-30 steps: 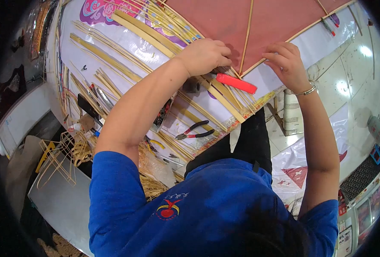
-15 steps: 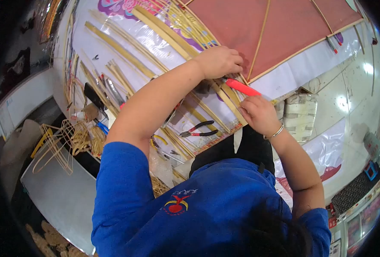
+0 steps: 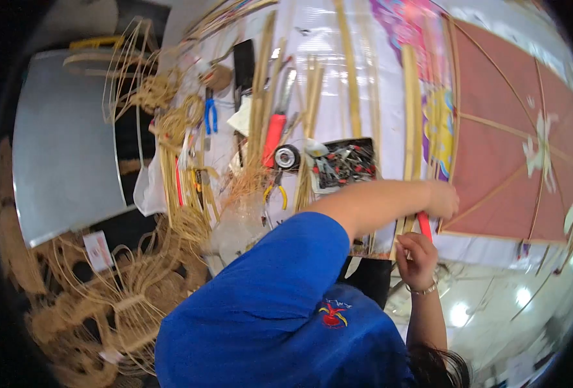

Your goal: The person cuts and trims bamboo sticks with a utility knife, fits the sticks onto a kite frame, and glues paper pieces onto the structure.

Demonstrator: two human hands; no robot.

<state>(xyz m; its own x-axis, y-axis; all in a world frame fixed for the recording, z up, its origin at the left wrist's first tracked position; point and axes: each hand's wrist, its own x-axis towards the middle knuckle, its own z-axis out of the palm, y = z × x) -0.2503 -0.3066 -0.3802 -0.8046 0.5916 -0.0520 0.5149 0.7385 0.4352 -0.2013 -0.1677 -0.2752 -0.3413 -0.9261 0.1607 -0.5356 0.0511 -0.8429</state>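
When working at the bamboo-framed red panel (image 3: pixel 503 152), beside bamboo strips (image 3: pixel 412 116), best to steady the red handle (image 3: pixel 425 225) between left hand (image 3: pixel 442 199), grip hidden, and loosely curled right hand (image 3: pixel 418 258), hold unclear.

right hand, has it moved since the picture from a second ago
Yes: judged against the reddish panel, the right hand has moved from the panel's edge past its near corner, toward the body, beside the red handle there.

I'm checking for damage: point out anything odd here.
Ragged, pale patches interrupt the reddish-brown sheet near its thin, straw-coloured crossing sticks, odd against the otherwise even colour; whether they are tears or repairs is unclear.
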